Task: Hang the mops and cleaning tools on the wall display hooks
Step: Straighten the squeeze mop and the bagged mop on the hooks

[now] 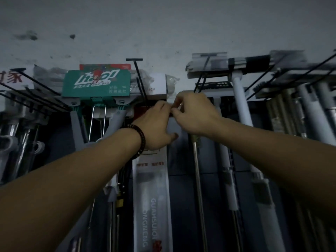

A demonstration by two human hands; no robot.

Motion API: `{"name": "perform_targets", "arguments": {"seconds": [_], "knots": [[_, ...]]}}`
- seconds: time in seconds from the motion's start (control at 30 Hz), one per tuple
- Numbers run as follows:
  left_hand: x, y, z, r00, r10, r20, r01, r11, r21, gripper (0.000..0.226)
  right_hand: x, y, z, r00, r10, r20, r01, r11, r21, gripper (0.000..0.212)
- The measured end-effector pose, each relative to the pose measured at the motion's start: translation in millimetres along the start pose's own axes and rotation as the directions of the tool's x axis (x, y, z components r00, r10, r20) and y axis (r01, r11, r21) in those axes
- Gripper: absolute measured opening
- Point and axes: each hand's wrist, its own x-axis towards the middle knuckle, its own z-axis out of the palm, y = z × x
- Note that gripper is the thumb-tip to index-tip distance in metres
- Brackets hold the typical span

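A long white packaged mop with grey lettering hangs down the middle of the wall display. Both my hands are raised to its top end. My left hand, with a dark bead bracelet on the wrist, holds the top of the package, thumb against its front. My right hand pinches the upper edge beside it with curled fingers. A black wire hook sticks out just above my left hand. The package's top and hang hole are hidden behind my hands.
A green boxed mop head hangs to the left, grey mop frames below it. White-handled brooms and a metal pole hang to the right. More black hooks jut out at far left and right. A stained white wall is above.
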Motion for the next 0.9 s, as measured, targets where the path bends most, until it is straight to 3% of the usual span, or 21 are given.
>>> {"name": "perform_targets", "arguments": {"seconds": [0.1, 0.23, 0.3, 0.37, 0.47, 0.6, 0.73, 0.9], "knots": [[2, 13, -20, 0.988, 0.106, -0.111, -0.11, 0.993, -0.035, 0.076, -20, -1, -28, 0.979, -0.2, -0.048, 0.19, 0.969, -0.158, 0.015], [14, 27, -36, 0.97, 0.146, -0.193, -0.144, 0.989, 0.023, 0.106, -36, 15, -70, 0.876, -0.441, -0.196, 0.39, 0.886, -0.251, 0.016], [25, 35, -40, 0.97, 0.128, -0.205, -0.129, 0.992, 0.006, 0.117, -34, 32, -90, 0.867, -0.4, -0.296, 0.336, 0.91, -0.243, 0.015], [37, 39, -41, 0.976, 0.106, -0.193, -0.113, 0.993, -0.027, 0.123, -28, 52, -109, 0.874, -0.294, -0.388, 0.185, 0.938, -0.293, 0.026], [52, 37, -37, 0.978, 0.126, -0.164, -0.128, 0.992, -0.003, 0.13, -22, 75, -123, 0.914, -0.194, -0.357, -0.027, 0.847, -0.531, 0.056], [65, 32, -25, 0.979, 0.145, -0.144, -0.138, 0.989, 0.057, 0.138, -19, 87, -120, 0.975, -0.17, -0.146, 0.025, 0.728, -0.685, 0.068], [73, 29, -16, 0.971, 0.162, -0.177, -0.148, 0.985, 0.089, 0.139, -17, 93, -111, 0.989, -0.13, -0.066, 0.021, 0.572, -0.82, 0.076], [80, 31, -9, 0.971, 0.153, -0.184, -0.131, 0.984, 0.122, 0.129, -13, 99, -96, 0.997, -0.074, -0.012, 0.032, 0.568, -0.822, 0.079]]}}
